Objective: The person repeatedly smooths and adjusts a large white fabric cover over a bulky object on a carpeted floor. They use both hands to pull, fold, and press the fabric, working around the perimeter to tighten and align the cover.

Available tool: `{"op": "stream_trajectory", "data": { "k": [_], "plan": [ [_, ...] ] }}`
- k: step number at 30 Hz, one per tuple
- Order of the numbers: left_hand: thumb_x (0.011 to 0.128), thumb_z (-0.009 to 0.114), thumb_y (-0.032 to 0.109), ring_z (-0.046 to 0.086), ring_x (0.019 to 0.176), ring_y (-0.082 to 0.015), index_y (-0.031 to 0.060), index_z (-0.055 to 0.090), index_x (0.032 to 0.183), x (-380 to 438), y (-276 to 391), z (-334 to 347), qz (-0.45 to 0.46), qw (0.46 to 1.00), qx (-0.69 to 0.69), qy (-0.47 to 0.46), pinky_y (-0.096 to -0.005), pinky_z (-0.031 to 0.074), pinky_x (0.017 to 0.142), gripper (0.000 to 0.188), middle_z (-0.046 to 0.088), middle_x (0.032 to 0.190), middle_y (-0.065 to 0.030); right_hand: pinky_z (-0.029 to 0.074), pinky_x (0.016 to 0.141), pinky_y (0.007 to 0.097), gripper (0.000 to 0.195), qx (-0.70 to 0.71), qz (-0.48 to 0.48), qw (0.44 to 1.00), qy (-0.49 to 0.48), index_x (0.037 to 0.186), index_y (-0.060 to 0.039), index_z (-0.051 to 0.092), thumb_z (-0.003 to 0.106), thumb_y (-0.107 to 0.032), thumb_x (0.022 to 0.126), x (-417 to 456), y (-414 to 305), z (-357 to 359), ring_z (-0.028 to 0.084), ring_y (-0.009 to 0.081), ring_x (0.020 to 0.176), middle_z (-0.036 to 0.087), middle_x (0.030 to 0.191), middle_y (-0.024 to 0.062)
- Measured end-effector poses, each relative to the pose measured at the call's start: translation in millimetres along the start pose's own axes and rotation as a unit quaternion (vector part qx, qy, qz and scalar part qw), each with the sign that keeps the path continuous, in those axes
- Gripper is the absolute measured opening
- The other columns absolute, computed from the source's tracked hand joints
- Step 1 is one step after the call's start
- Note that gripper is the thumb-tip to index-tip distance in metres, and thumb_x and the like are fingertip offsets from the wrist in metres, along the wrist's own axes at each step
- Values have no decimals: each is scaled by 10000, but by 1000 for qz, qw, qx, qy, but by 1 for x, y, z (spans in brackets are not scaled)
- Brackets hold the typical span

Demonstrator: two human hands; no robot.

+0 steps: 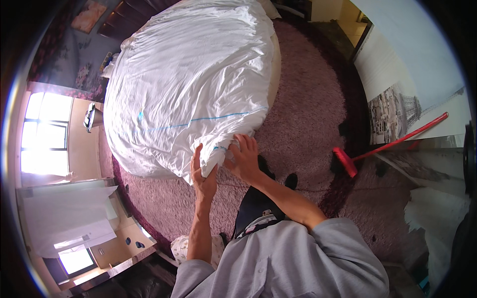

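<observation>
A crumpled white duvet or duvet cover [190, 70] with a thin blue stripe covers a large bed in front of me. Its near edge is bunched up between my two hands. My left hand [204, 178] grips a fold of the cloth from the left, thumb and fingers around it. On the right, my right hand [244, 156] holds the gathered edge with bent fingers; part of its grip is hidden in the folds. Small blue print shows on the cloth between the hands. A cream side of the bed [275, 70] shows at the right.
A pink-purple carpet [305, 93] with a dark border surrounds the bed. A red broom [346, 162] leans at the right by a wall with a printed picture. A patterned white item [180, 247] lies near my left forearm. Windows are at the left.
</observation>
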State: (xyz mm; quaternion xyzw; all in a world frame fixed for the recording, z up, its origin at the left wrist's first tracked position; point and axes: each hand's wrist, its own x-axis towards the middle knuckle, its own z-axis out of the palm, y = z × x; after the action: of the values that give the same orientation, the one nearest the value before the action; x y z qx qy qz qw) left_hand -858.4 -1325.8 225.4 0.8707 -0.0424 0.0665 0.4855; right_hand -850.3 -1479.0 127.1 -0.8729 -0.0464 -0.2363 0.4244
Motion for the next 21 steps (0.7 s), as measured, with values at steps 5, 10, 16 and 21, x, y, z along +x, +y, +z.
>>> {"op": "stream_trajectory", "data": {
  "k": [5,10,16,21],
  "plan": [
    [937,667,-2,540,1378,-280,-15,613,1439,0,5,7,-27,998,-57,-1,-389,408,1154,505,524,1576,-146,345,1109,606,431,-44,-58,997,12,1084,-80,700,857,-324,765,3,29,5,454,410,1365,525,1417,187],
    [955,650,10,512,1399,-279,2,508,1538,-2,1,3,-126,983,-134,8,-371,394,1164,601,509,1574,-139,338,1112,626,513,-7,-12,1000,-4,1119,-64,678,864,-359,744,0,0,-10,427,443,1378,484,1461,199],
    [946,705,107,234,1581,-365,29,521,1535,6,17,-6,56,980,192,-1,-572,182,1254,622,384,1674,-134,316,1132,660,604,-9,32,999,5,1160,-37,642,884,-366,714,11,-9,4,396,464,1409,454,1480,232],
    [965,702,200,156,1601,-405,57,448,1584,11,20,-12,46,979,199,11,-576,75,1271,684,332,1716,-105,310,1141,650,618,4,32,999,21,1170,-37,631,892,-332,695,17,-16,10,408,447,1409,477,1462,230]
  ]
}}
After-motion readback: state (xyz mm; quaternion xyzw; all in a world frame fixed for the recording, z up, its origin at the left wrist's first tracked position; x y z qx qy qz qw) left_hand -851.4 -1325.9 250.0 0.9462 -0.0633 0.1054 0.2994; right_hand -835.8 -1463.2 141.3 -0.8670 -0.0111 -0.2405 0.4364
